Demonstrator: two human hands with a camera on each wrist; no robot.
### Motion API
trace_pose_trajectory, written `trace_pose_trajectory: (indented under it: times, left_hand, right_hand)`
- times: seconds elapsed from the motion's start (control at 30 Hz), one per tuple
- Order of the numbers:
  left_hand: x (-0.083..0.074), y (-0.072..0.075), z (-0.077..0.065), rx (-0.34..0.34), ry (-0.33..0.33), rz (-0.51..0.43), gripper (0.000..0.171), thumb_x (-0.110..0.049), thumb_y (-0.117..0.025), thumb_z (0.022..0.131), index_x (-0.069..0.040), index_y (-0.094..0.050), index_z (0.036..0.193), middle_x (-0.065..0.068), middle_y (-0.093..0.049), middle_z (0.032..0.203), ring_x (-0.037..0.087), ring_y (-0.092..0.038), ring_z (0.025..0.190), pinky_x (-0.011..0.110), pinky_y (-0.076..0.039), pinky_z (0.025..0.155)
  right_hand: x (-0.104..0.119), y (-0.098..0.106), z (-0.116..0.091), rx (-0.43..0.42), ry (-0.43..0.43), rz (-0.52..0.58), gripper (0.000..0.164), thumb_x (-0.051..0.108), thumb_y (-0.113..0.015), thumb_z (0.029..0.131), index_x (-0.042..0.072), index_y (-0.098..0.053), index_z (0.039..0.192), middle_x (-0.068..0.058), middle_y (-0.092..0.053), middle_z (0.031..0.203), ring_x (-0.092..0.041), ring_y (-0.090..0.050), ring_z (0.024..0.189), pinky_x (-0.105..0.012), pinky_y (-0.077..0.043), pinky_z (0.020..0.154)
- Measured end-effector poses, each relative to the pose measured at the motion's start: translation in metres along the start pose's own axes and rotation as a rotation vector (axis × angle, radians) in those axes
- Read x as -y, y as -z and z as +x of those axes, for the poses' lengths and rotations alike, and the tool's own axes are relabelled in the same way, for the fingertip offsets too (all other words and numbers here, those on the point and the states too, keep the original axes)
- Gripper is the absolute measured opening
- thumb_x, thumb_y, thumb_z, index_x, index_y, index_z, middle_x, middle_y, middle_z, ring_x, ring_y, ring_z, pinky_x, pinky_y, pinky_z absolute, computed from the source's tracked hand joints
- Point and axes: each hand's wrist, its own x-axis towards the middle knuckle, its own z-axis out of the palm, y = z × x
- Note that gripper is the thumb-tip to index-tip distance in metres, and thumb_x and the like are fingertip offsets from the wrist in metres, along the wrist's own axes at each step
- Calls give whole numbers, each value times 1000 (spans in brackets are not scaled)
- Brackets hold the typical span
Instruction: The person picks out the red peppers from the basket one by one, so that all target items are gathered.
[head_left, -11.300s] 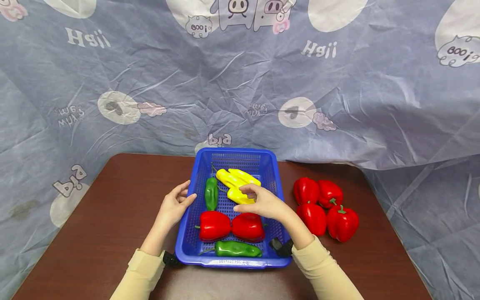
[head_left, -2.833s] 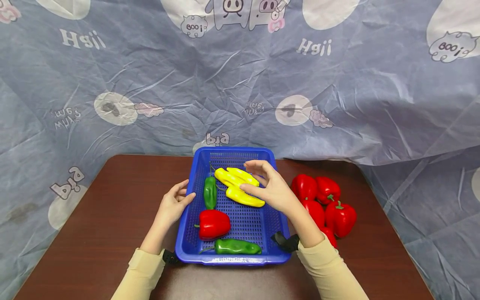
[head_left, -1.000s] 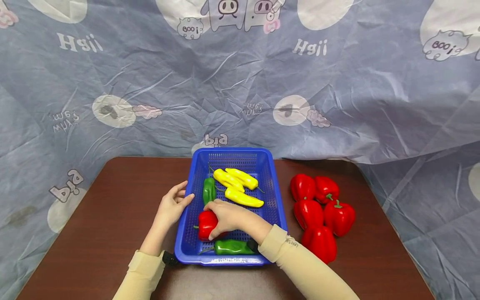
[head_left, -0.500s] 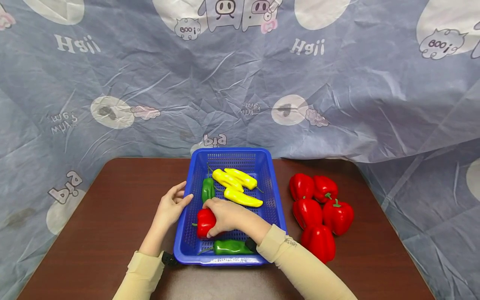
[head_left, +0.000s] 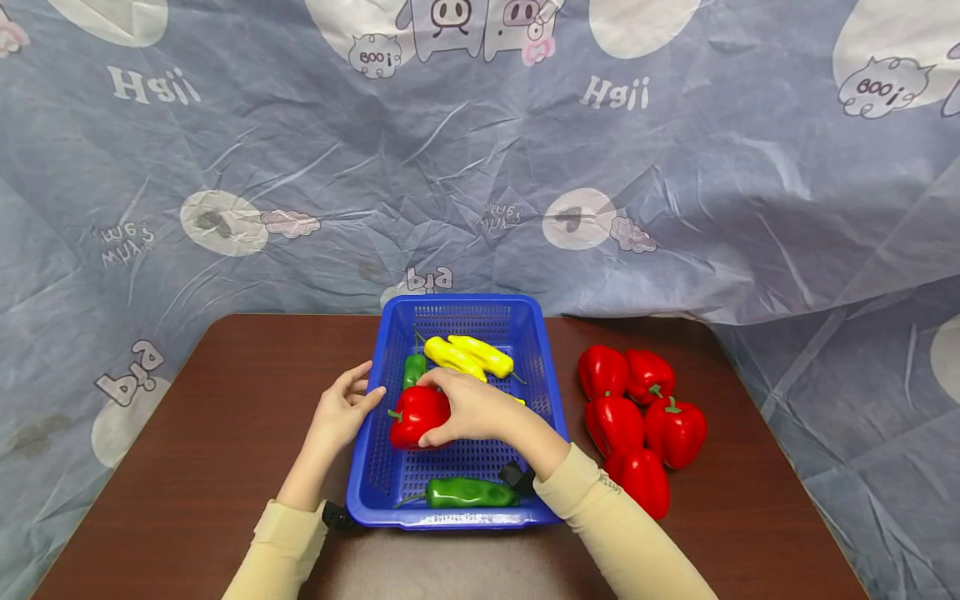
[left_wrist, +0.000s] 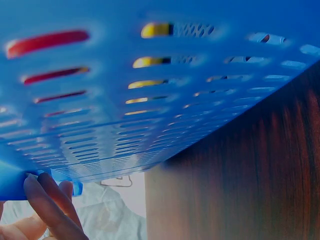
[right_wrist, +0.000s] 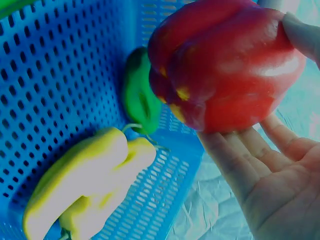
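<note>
My right hand [head_left: 468, 410] grips a red bell pepper [head_left: 417, 414] and holds it lifted above the floor of the blue perforated basket [head_left: 540, 367]; in the right wrist view the same pepper [right_wrist: 225, 70] sits against my fingers [right_wrist: 235, 165]. My left hand [head_left: 347, 410] holds the basket's left rim, its fingers [left_wrist: 50, 205] curled under the edge. Inside lie yellow peppers [head_left: 468, 357], a green pepper [head_left: 413, 368] at the left and another green pepper [head_left: 468, 493] near the front wall.
Several red bell peppers [head_left: 637, 412] lie clustered on the brown table [head_left: 187, 467] right of the basket. A wrinkled grey-blue printed cloth [head_left: 480, 167] hangs behind and drapes over the table's sides.
My right hand closed round the red pepper on the basket floor and raised it up and back. Earlier another red pepper left the basket for the pile. The left hand stayed put.
</note>
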Motion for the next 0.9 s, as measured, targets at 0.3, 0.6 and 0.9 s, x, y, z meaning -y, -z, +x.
trace_pose_trajectory:
  times: [0.3, 0.6, 0.9]
  left_hand:
    - [-1, 1, 1, -2, -4, -10, 57, -11, -68, 93, 0, -46, 144, 28, -64, 119, 18, -69, 83, 17, -53, 64]
    - [-1, 0, 0, -3, 4, -13, 56, -11, -68, 93, -1, -46, 144, 27, -63, 120, 9, -67, 80, 17, -52, 66]
    - [-1, 1, -1, 5, 8, -17, 57, -12, -67, 94, -2, -45, 145, 27, -63, 121, 0, -61, 75, 17, -51, 65]
  right_hand:
    - [-8, 19, -16, -107, 8, 189, 68, 28, -81, 78, 6, -50, 135, -7, -60, 128, -25, -60, 117, -37, -56, 92]
    - [-17, 39, -43, -222, 21, 389, 68, 20, -82, 78, 6, -49, 135, -12, -57, 134, -30, -62, 118, -44, -51, 100]
    - [-35, 58, -81, -331, -11, 483, 69, 14, -81, 80, 8, -45, 139, -15, -51, 141, -33, -58, 123, -39, -53, 97]
